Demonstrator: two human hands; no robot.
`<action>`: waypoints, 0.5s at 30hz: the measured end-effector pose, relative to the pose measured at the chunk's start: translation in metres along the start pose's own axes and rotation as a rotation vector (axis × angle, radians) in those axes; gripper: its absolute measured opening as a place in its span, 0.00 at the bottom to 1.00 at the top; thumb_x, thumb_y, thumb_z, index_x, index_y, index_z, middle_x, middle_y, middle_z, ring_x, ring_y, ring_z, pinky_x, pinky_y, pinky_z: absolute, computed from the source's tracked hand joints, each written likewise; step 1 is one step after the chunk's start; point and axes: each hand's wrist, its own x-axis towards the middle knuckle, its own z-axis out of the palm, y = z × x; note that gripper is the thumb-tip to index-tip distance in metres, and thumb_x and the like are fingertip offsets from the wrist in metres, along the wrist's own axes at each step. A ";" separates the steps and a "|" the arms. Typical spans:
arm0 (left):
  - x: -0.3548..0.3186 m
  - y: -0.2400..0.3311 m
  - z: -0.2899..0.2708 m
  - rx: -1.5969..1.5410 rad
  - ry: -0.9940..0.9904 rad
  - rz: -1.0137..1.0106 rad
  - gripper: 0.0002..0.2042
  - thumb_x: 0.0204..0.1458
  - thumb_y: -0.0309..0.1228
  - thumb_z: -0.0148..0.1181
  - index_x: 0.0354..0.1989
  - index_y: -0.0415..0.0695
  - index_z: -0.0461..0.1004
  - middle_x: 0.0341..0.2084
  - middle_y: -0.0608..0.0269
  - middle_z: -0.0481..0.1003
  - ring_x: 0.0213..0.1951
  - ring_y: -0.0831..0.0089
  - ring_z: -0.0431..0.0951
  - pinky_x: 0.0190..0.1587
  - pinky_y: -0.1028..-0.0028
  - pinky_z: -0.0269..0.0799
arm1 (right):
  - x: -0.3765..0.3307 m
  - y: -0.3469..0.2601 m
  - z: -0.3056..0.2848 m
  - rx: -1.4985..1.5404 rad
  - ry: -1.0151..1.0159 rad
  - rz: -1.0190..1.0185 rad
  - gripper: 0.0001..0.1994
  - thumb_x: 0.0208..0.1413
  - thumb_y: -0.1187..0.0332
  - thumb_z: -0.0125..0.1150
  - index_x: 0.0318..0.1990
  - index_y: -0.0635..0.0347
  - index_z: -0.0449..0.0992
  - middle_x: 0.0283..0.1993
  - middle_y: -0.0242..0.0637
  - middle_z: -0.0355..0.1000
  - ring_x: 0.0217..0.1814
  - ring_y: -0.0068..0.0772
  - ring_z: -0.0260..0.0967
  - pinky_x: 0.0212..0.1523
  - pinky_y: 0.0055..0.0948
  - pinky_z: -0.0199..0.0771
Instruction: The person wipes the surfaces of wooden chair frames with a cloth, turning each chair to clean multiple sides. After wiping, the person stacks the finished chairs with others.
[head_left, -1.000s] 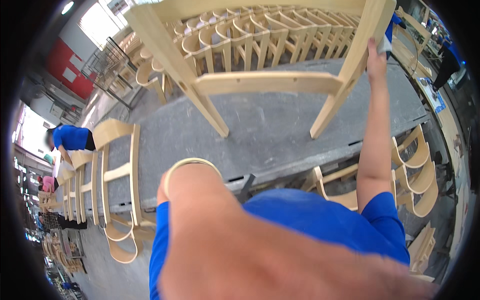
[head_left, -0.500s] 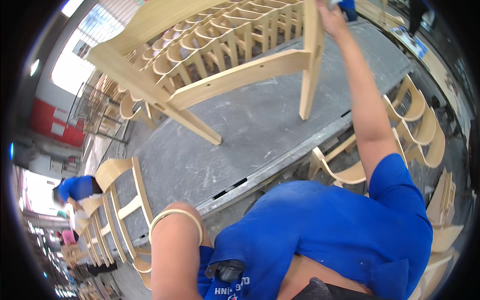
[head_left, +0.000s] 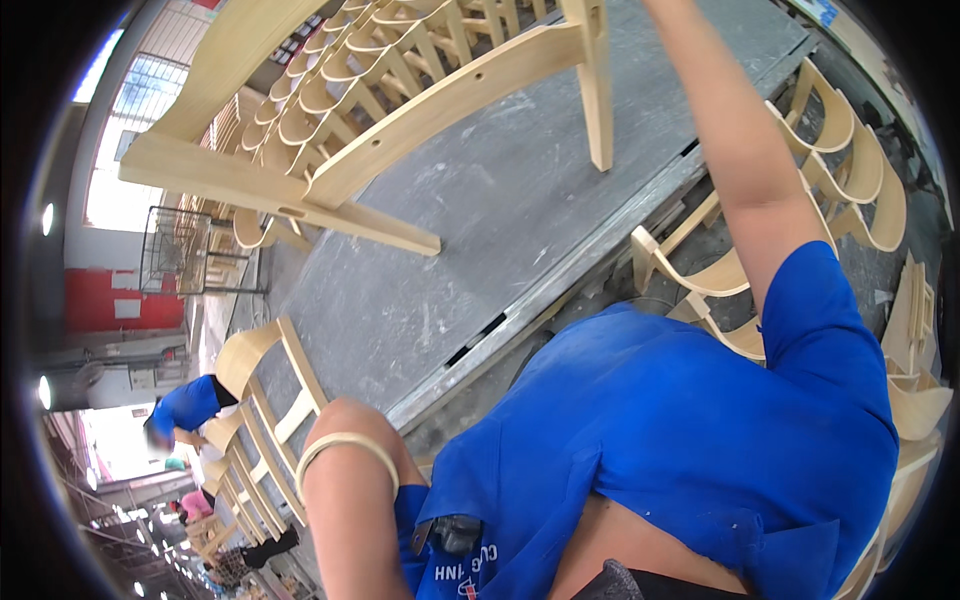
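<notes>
A pale wooden chair frame (head_left: 430, 110) leans over the grey worktable, large in the upper left. Two of its leg ends touch the tabletop, and a curved rail with small holes joins them. Its broad curved back piece (head_left: 235, 70) runs up out of the picture. My right arm (head_left: 725, 110) stretches up past the frame's right-hand post (head_left: 596, 100); the hand itself is beyond the top edge, so its grip is hidden. My left arm (head_left: 350, 510), with a pale band around it, is at the lower left, and that hand is out of the picture.
The grey worktable (head_left: 450, 220) has a long slotted metal edge on my side. Rows of wooden chair frames (head_left: 345, 125) stand beyond it. More curved frames (head_left: 835, 125) crowd the right and others (head_left: 295, 385) the left, near a co-worker in blue (head_left: 190, 405).
My right hand, seen half a second ago at the top of the frame's right-hand post, has passed out of view. The chair frame now appears higher and further left, as the whole view has turned.
</notes>
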 end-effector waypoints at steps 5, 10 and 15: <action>-0.029 0.005 -0.018 -0.108 0.054 -0.187 0.14 0.55 0.27 0.57 0.49 0.38 0.73 0.46 0.57 0.77 0.44 0.70 0.79 0.53 0.68 0.73 | -0.011 -0.003 -0.009 0.252 0.064 -0.314 0.36 0.60 0.44 0.52 0.61 0.72 0.61 0.56 0.49 0.68 0.57 0.36 0.66 0.58 0.31 0.64; -0.066 -0.002 -0.096 0.238 0.636 -0.646 0.13 0.58 0.42 0.52 0.28 0.50 0.77 0.18 0.77 0.76 0.15 0.86 0.67 0.26 0.81 0.67 | -0.026 -0.005 -0.023 0.356 0.011 -0.316 0.33 0.61 0.46 0.53 0.61 0.69 0.62 0.55 0.43 0.69 0.56 0.33 0.66 0.57 0.31 0.65; -0.137 -0.025 -0.140 -0.244 0.856 -1.102 0.25 0.59 0.55 0.46 0.20 0.48 0.73 0.10 0.75 0.51 0.17 0.77 0.53 0.30 0.65 0.66 | -0.038 -0.005 -0.031 0.368 0.010 -0.237 0.31 0.61 0.48 0.54 0.61 0.66 0.63 0.54 0.41 0.69 0.55 0.32 0.66 0.56 0.32 0.66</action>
